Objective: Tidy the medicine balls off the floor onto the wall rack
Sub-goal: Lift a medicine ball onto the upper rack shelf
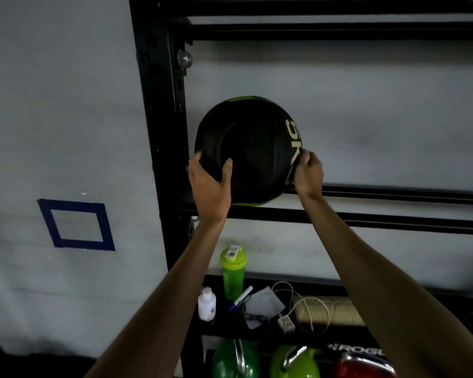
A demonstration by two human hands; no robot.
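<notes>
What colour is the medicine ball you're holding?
The medicine ball is black with lime-green patches; head view.

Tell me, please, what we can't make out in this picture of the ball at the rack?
Head view: whether the ball rests on the rack rails; its underside and the left hand hide the contact.
Head view: the ball's weight lettering; the right hand covers its end.
Head view: the kettlebells; cut off by the bottom edge.
Head view: the label on the white bottle; too small and dim.
</notes>
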